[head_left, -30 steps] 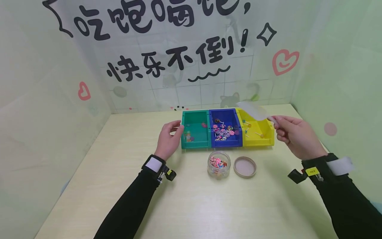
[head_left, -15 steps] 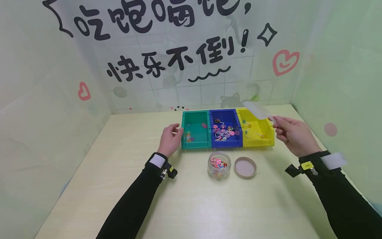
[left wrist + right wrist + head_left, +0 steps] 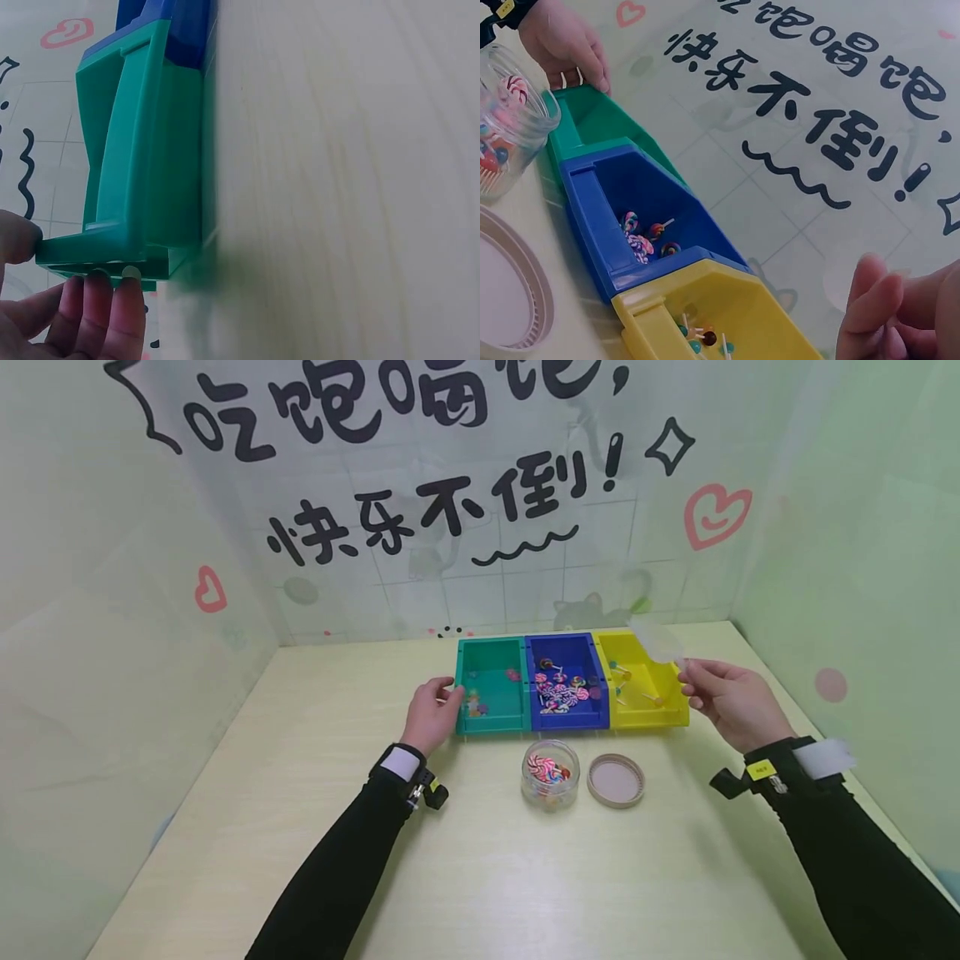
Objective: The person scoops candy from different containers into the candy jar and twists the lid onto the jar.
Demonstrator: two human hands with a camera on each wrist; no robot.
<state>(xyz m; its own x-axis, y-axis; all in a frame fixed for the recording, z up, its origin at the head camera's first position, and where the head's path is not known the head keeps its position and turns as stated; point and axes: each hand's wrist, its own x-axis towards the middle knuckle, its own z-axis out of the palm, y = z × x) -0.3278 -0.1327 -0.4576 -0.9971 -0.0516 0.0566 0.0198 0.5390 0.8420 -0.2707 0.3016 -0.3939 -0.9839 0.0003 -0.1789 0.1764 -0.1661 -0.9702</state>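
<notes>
My left hand (image 3: pixel 433 714) is at the left wall of the green bin (image 3: pixel 491 724), its thumb at the rim and its fingers against the outer side in the left wrist view. My right hand (image 3: pixel 731 700) pinches a translucent white scoop (image 3: pixel 658 642) by its thin end, above the yellow bin (image 3: pixel 651 717). The blue bin (image 3: pixel 568 721) between them holds many small lollipops (image 3: pixel 558 695). A few lollipops (image 3: pixel 651 699) lie in the yellow bin. Small coloured pieces (image 3: pixel 474 704) lie in the green one; their kind is unclear.
In front of the bins stands a lidless glass jar (image 3: pixel 550 792) with swirl candies (image 3: pixel 546 768) inside. Its round lid (image 3: pixel 616 781) lies to the right of it. A printed wall sheet (image 3: pixel 480 593) rises close behind the bins.
My left hand has shifted slightly right and down along the green bin's side. My right hand has moved slightly left and down, and the scoop has swung right and turned.
</notes>
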